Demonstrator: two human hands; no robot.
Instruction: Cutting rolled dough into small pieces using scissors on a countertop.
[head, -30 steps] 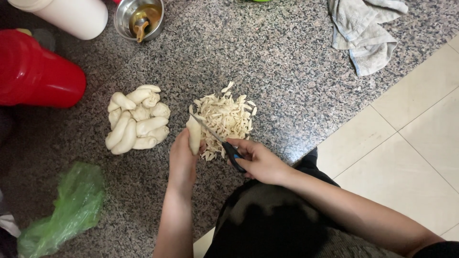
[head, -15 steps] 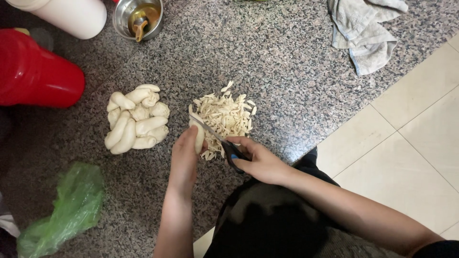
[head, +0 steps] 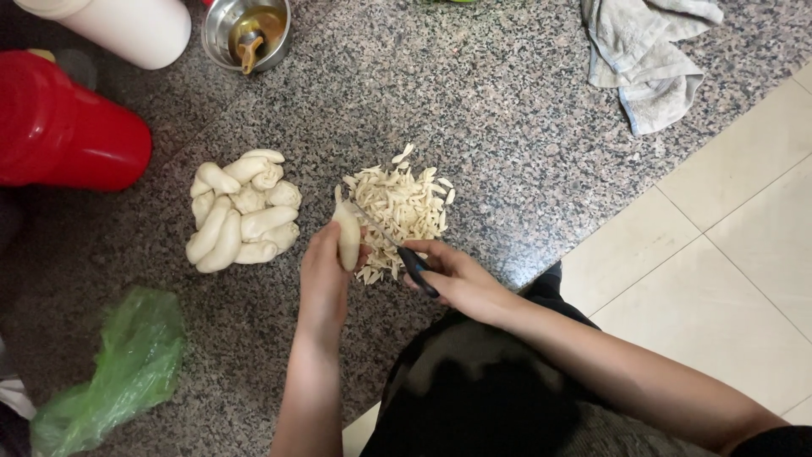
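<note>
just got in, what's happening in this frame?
A person is slicing pale, finger-shaped pieces on a granite counter. The left hand holds one piece upright; the right hand grips a dark-handled knife against it. Cut slivers sit just behind, a pile of whole pieces to the left.

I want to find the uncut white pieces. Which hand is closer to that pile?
Left. The left hand is just right of the pile of whole pieces; the right hand, with the knife, is farther right.

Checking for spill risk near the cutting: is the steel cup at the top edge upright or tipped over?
Upright. The steel cup shows its round open mouth to the camera, with brownish liquid and a small utensil inside, standing on the granite counter.
</note>
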